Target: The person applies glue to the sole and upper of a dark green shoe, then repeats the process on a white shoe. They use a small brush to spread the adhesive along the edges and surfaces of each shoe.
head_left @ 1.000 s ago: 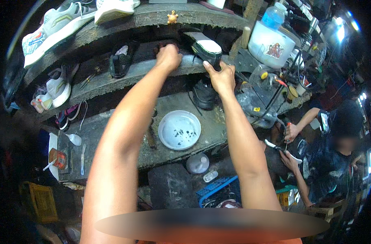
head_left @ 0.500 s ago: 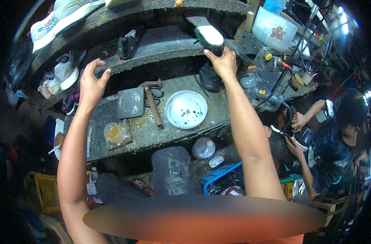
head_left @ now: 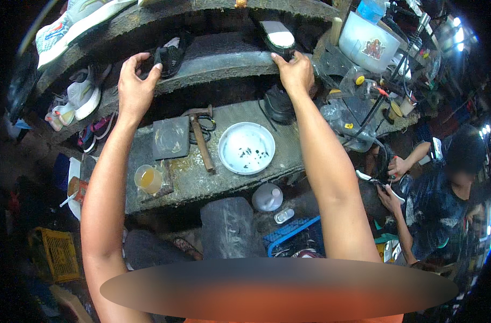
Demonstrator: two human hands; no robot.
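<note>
While the upturned black shoe (head_left: 278,35) is sitting at the front of the middle shelf (head_left: 224,64), its pale sole is facing upward. At its near end, the right hand (head_left: 294,70) appears to be pinching it, thumb on one side and fingers on the other; whether the shelf is bearing its weight, I cannot tell. For a steady hold, I am judging that the thumb and fingers should be pressing evenly on the dark upper, clear of the sole. Farther left, the left hand (head_left: 135,81) is curving with a wide gap between thumb and fingers, just beside a second black shoe (head_left: 171,59); I cannot tell whether it is touching. A soft wrist there would be sparing that shoe a knock. Below, a white bowl (head_left: 232,141) is standing on the bench (head_left: 287,146), near a wooden-handled hammer (head_left: 203,146). To the right, a co-worker (head_left: 433,199) is handling a white-soled shoe (head_left: 364,176).
</note>
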